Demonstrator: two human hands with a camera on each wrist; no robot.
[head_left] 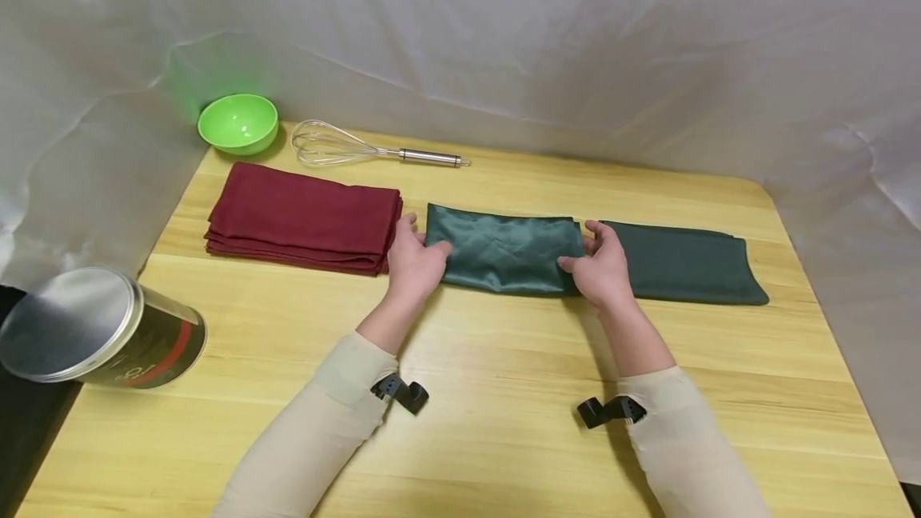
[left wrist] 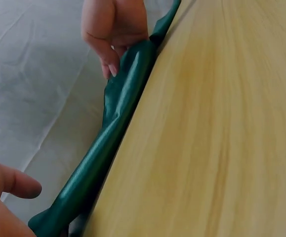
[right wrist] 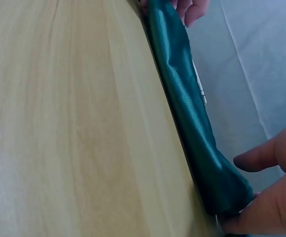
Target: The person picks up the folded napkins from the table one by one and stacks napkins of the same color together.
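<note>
A folded shiny green cloth (head_left: 504,253) lies crosswise between my two hands in the head view. My left hand (head_left: 417,260) holds its left end, thumb above the cloth and the other fingers at the edge, partly hidden. At the opposite end my right hand (head_left: 603,266) holds it the same way. From the left wrist, the cloth (left wrist: 93,158) shows edge-on, low over the wood. The right wrist view shows the thumb (right wrist: 259,157) raised over the cloth's end. Beside my left hand sits a stack of folded dark red cloth (head_left: 305,214).
A flat dark green folded cloth (head_left: 683,264) lies to the right on the wooden table (head_left: 496,390). Behind are a whisk (head_left: 432,157) and a light green bowl (head_left: 237,125). A large lidded tin (head_left: 154,346) stands at the left edge. Pale fabric walls (head_left: 547,46) border the table.
</note>
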